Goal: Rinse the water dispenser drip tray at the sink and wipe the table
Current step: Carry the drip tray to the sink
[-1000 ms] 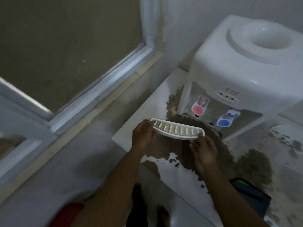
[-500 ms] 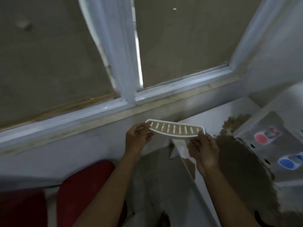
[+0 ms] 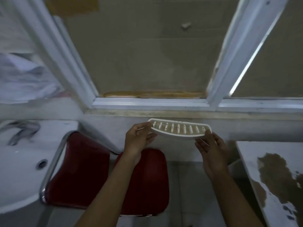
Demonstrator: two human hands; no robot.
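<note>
The white, curved drip tray (image 3: 179, 130) with a row of slots hangs level in the air below the window sill. My left hand (image 3: 139, 139) pinches its left end and my right hand (image 3: 211, 147) holds its right end. The white sink (image 3: 21, 169) with its drain and a blurred tap (image 3: 21, 131) lies at the far left. The white table (image 3: 249, 161), with a large brown wet stain on it, shows at the right edge.
A red chair (image 3: 147, 185) with a chrome frame stands between the sink and the table, right under my arms. A white-framed window (image 3: 147, 102) fills the wall ahead. Crumpled white cloth or paper (image 3: 21, 79) lies at the upper left.
The view has swung left, away from the dispenser, which has left the frame. Both hands carried the tray along; the sink and red chair have come into view.
</note>
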